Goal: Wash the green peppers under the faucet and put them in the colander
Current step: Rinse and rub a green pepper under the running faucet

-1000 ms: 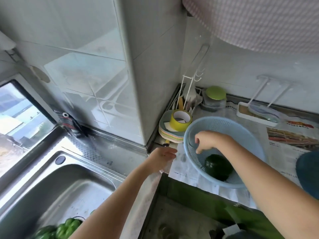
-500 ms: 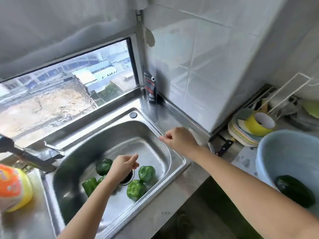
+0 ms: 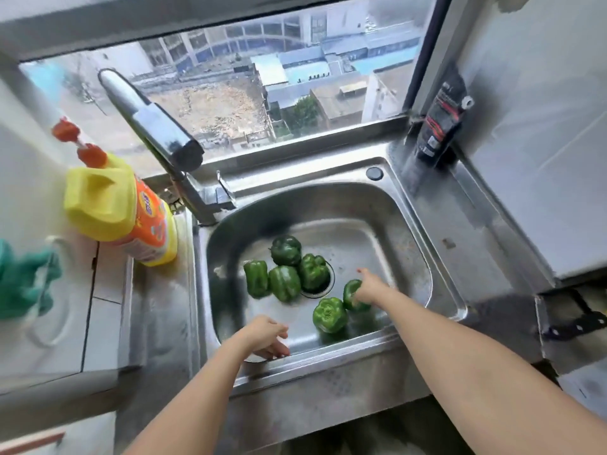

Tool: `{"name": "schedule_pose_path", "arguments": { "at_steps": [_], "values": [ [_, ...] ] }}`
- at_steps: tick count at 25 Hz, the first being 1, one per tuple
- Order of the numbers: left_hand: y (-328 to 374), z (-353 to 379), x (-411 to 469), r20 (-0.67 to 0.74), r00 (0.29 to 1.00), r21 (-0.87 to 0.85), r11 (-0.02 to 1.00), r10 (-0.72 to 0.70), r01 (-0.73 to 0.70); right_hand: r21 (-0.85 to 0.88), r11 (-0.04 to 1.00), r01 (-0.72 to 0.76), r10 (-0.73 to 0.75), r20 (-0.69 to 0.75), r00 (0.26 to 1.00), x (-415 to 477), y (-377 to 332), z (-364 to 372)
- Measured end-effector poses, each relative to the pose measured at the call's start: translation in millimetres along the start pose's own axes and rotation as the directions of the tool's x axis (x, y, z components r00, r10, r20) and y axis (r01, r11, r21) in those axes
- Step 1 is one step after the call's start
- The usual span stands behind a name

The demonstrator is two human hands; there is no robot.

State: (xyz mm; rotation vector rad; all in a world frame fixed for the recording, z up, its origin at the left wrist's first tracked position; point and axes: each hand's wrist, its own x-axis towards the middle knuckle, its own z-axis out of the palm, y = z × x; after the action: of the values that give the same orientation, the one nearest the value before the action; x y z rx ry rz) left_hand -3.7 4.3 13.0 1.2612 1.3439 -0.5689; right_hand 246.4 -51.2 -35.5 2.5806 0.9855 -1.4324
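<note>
Right hand [image 3: 369, 289] has dropped from the back rim of the sink [image 3: 377, 224] down into the basin. Left hand [image 3: 266, 336] has pulled back off the drain [image 3: 320, 290] toward the person. View's swung too, so the colander w/ its one dark pepper, seen a sec ago, is out of shot now.

Six green peppers [image 3: 284, 283] lie in the sink. Four bunch up on & just left of the drain, touching each other. The other two sit apart from that lot, on the near-right side of the drain: a bright one [image 3: 329, 315] lying free, and beside it the pepper [image 3: 349, 295] under the right hand.

Right hand rests on that pepper w/ one finger stuck out. It's too blurred to tell if the rest have closed round it. Left hand hangs nearer than the drain, by the sink's front wall, fingers loosely spread & holding nothing.

Faucet [image 3: 154, 136] stands back-left of the drain; no water seen running from it.

Progress, as I'd judge it: early days. Going by the earlier view, one pepper is in the colander, and six are still in the sink. Each still needs a rinse & the trip over. Looks like the pickup of no. 2 is just starting.
</note>
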Motion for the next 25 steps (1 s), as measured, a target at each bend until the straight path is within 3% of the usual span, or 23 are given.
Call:
{"name": "schedule_pose_path", "arguments": {
  "at_steps": [3, 9, 11, 13, 15, 18, 20, 22, 25],
  "values": [
    [-5.1, -5.2, 1.3, -0.023, 0.998, -0.102, 0.994, -0.051, 0.048, -0.137, 0.983, 0.121, -0.110, 0.087, 0.990, 16.7, 7.9, 15.0],
    [3.9, 3.0, -2.4, -0.066, 0.991, -0.131, 0.985, -0.117, 0.108, -0.221, 0.952, 0.211, -0.200, 0.071, 0.977, 24.6, 13.1, -0.1],
    [5.4, 6.2, -8.3, -0.048, 0.988, -0.208, 0.969, -0.147, 0.134, -0.130, 0.963, 0.235, -0.228, 0.067, 0.971, 20.9, 4.9, -19.6],
    [10.6, 7.5, -14.0, -0.022, 0.991, -0.360, 0.926, -0.132, 0.116, 0.135, 0.937, 0.322, -0.332, 0.056, 0.942, 9.1, -13.6, -43.5],
    [25.1, 5.8, -23.3, -0.010, 0.999, -0.553, 0.832, -0.041, 0.028, 0.327, 0.839, 0.435, -0.465, 0.014, 0.885, -11.1, -38.4, -64.2],
    [54.1, -4.6, -45.6, -0.008, 0.985, -0.799, 0.590, 0.173, -0.111, 0.483, 0.616, 0.622, -0.691, -0.048, 0.721, -56.4, -75.1, -76.7],
    [69.0, -18.7, -62.5, -0.058, 0.942, -0.877, 0.433, 0.329, -0.206, 0.496, 0.482, 0.722, -0.787, -0.117, 0.605, -82.1, -91.0, -79.8],
    [76.0, -33.0, -76.2, -0.146, 0.893, -0.914, 0.287, 0.425, -0.286, 0.473, 0.413, 0.779, -0.841, -0.131, 0.525, -97.8, -102.7, -88.3],
    [78.8, -49.0, -85.7, -0.252, 0.858, -0.900, 0.218, 0.447, -0.378, 0.396, 0.394, 0.829, -0.872, -0.124, 0.474, -108.5, -114.5, -97.6]
  ]
}}
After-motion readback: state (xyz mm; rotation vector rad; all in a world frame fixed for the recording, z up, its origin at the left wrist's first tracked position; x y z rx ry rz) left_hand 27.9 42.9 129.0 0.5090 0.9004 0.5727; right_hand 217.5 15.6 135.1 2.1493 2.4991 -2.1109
